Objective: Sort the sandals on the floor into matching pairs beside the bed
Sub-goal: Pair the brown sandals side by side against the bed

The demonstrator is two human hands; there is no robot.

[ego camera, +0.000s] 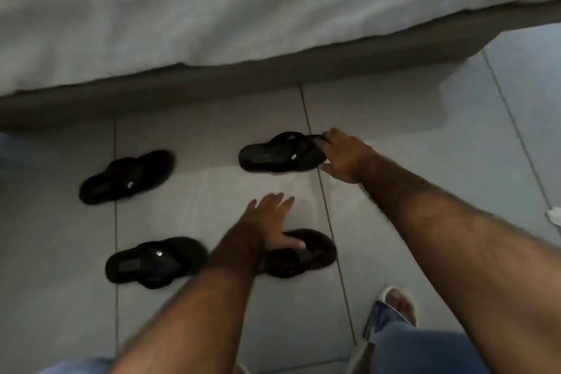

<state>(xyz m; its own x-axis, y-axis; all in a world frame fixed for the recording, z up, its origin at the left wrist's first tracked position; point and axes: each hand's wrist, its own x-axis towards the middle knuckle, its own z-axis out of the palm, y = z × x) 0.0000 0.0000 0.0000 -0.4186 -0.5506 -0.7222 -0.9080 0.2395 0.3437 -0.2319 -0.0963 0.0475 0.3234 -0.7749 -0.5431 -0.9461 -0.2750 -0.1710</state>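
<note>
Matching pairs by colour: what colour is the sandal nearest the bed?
Black, seen in the head view: the sandal at the right hand.

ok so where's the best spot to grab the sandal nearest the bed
Probably by the raised strap on the sandal nearest the bed, coming from its right end. The strap arches clear of the flat sole there, and the right hand already has fingers at that end.
</note>
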